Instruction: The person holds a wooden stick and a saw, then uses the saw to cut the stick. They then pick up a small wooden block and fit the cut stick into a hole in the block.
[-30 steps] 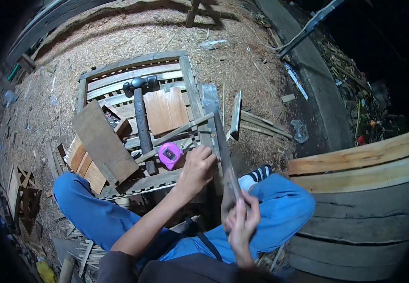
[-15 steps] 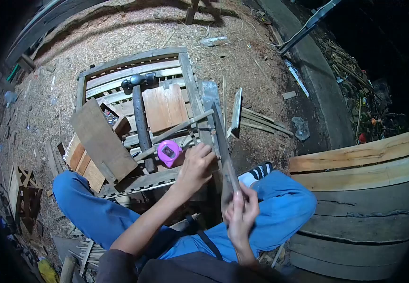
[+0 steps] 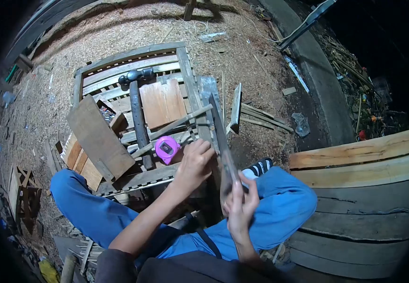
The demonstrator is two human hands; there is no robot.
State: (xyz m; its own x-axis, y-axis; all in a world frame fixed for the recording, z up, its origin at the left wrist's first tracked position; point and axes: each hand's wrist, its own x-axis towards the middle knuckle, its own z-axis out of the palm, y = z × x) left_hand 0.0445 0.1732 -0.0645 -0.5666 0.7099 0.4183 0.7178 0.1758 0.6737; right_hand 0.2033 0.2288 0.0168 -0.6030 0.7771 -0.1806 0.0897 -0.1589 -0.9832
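Note:
My right hand (image 3: 242,210) is closed around the handle end of a handsaw (image 3: 220,127), its long blade pointing away from me. Near the tip, the blade is beside the end of a thin wooden strip (image 3: 178,123), which lies slantwise over the slatted wooden frame (image 3: 185,70). My left hand (image 3: 196,162) is curled at the frame's right side, left of the blade; what its fingers press on is hidden. A pink tape measure (image 3: 167,148) sits just left of that hand. Farther left, a hammer (image 3: 138,115) with a dark handle lies across the slats.
A square wooden piece (image 3: 163,104) and a tilted brown board (image 3: 96,137) rest on the frame. Several narrow sticks (image 3: 263,119) lie on the shavings to the right. Wide planks (image 3: 355,162) are at my right knee.
The saw and my right hand have shifted slightly, and the blade tip appears a little higher and farther left. My left hand stays curled near the strip. The whole view has tilted a little.

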